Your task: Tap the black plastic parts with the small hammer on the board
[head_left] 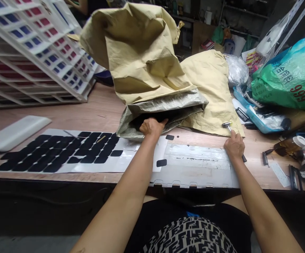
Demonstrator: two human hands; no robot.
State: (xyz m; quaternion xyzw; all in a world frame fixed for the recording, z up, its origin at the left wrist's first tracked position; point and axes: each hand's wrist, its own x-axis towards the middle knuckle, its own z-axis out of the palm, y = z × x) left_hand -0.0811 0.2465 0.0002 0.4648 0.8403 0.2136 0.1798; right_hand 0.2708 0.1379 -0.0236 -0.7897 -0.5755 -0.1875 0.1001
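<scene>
My left hand (151,127) reaches into the dark mouth of a big tan woven sack (141,59) that lies on the wooden table (102,105); its fingers are out of sight inside. My right hand (234,145) is closed round the dark handle of a small hammer (227,125), whose metal head rests against the sack's edge. Between my hands lies a worn white plate (197,165). A white sheet of black rounded patches (62,151) stretches to the left of it.
A slanted white rack of red and blue samples (36,45) fills the back left. A white flat device (15,133) lies at the left. A green plastic bag (292,77), a blue tray, tools and glasses crowd the right. Shelves stand behind.
</scene>
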